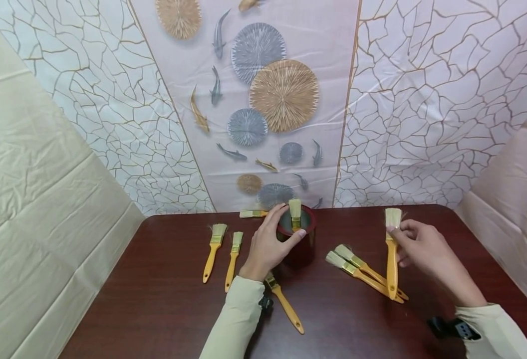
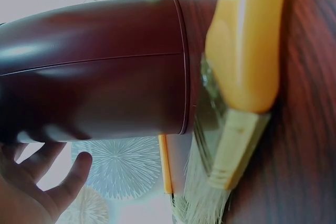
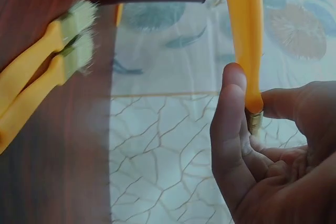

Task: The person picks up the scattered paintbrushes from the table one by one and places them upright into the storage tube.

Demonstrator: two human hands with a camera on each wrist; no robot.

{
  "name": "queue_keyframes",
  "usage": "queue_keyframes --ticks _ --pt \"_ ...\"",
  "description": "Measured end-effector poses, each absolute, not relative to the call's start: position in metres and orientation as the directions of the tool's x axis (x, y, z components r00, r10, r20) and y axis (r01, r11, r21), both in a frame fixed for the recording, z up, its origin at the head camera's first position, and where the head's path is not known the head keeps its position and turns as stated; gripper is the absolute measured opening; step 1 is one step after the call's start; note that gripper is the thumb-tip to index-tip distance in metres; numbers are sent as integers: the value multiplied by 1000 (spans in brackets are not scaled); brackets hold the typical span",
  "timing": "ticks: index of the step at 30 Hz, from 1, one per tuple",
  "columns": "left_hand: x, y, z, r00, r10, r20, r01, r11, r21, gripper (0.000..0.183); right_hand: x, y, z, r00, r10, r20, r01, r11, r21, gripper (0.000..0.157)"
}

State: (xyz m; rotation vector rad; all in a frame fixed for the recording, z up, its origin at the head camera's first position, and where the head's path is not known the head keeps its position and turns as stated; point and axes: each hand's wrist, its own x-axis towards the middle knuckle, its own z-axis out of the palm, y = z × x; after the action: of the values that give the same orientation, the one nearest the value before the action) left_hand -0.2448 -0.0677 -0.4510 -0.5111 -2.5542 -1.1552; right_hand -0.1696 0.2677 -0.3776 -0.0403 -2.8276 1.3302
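A dark reddish-brown cylindrical holder [image 1: 307,247] stands upright near the table's back edge. One paintbrush [image 1: 295,209] is in it, pale bristles up over the rim. My left hand [image 1: 265,244] holds the holder near its top, fingers along the left side and thumb at the front rim. In the left wrist view those fingers [image 2: 68,182] lie against the holder's smooth wall. To the right, my right hand [image 1: 425,247] pinches another paintbrush [image 1: 392,264] around its metal band, bristles up and yellow handle hanging down. The right wrist view shows that handle [image 3: 247,35] between thumb and fingers.
Two paintbrushes [image 1: 367,280] lie side by side below the held one. Left of the holder are two more brushes [image 1: 211,257] [image 1: 232,262]. Another brush [image 1: 286,306] lies beside my left forearm, and one [image 1: 253,214] sits at the back edge. A patterned cloth [image 1: 402,124] hangs behind.
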Motion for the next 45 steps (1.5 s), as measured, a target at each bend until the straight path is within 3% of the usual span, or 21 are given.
queue_keyframes --ticks 13,21,28,36,45 --pt "-243 -68 -448 -898 204 390 429 606 670 79 -186 235 -341 -983 24 180 -139 537 -832 42" --pt "-244 -67 -446 -899 197 392 425 612 667 79 -199 208 -312 -977 34 209 -170 461 -871 44" --pt "-244 -66 -450 -896 199 396 430 607 668 79 -209 185 -286 -951 18 309 -270 441 -856 29" --pt "-245 -69 -450 -893 200 404 436 612 660 80 -228 154 -276 -911 -25 411 -365 509 -780 19" --pt "-245 -68 -451 -885 210 415 452 598 662 81 -245 134 -293 -921 -113 372 -354 643 -680 23"
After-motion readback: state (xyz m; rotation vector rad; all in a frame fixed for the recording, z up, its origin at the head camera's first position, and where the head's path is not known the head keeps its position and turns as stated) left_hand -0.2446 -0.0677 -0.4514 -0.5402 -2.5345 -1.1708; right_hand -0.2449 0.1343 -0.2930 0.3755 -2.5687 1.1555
